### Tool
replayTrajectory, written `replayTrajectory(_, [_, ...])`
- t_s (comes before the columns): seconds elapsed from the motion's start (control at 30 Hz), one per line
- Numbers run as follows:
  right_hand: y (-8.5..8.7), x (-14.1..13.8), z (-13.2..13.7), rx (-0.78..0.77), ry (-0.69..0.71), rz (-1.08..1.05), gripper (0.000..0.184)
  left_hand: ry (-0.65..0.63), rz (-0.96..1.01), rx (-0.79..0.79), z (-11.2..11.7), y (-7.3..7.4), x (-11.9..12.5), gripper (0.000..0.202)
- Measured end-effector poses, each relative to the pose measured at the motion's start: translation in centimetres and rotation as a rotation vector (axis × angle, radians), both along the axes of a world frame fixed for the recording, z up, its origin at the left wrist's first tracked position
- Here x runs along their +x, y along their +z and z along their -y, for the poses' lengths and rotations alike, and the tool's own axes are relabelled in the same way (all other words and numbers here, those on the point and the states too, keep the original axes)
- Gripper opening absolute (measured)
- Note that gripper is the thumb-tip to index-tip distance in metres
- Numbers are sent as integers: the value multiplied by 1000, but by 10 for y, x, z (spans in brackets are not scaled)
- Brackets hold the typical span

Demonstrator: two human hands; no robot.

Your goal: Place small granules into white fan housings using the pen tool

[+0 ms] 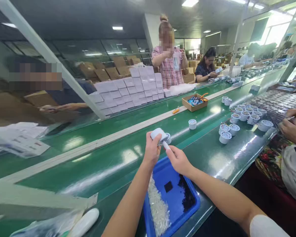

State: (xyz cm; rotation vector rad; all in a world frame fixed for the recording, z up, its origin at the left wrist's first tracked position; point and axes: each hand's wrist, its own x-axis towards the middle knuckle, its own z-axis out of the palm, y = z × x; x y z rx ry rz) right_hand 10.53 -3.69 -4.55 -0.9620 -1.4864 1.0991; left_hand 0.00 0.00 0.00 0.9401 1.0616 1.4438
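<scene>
My left hand [151,152] is closed around a white rounded plastic housing [158,133], held up over the near edge of the green belt. My right hand [179,160] pinches a slim white stick-like piece [165,145], whose tip meets the housing's lower right side; whether the two are joined I cannot tell. Just behind them shows a small white round part [168,138], mostly hidden. Below both hands lies a blue tray [196,195] with a heap of small clear-white pieces [158,205] on its left and small black pieces [187,194] on its right.
A white round unit [192,124] stands on the green belt [118,158]; several more [245,115] cluster at right. Beyond are a cardboard box of blue packets [194,107], an orange tool [176,111] and stacked white boxes [128,90]. A co-worker's hands [294,126] are at right.
</scene>
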Motion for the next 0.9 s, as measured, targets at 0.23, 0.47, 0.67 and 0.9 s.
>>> replayTrajectory(0.23, [6, 11, -12, -8, 47, 220, 32, 184, -568, -50, -15, 6, -50, 63])
replayTrajectory(0.47, [9, 13, -6, -73, 35, 196, 28, 107, -1301, -161, -21, -4, -76, 42])
replayTrajectory(0.67, [7, 12, -7, -32, 16, 233, 23, 62, -1348, -131, -39, -28, -77, 33])
replayTrajectory(0.9, [-3, 7, -7, -26, 159, 79, 29, 508, -962, -8, -48, -28, -105, 43])
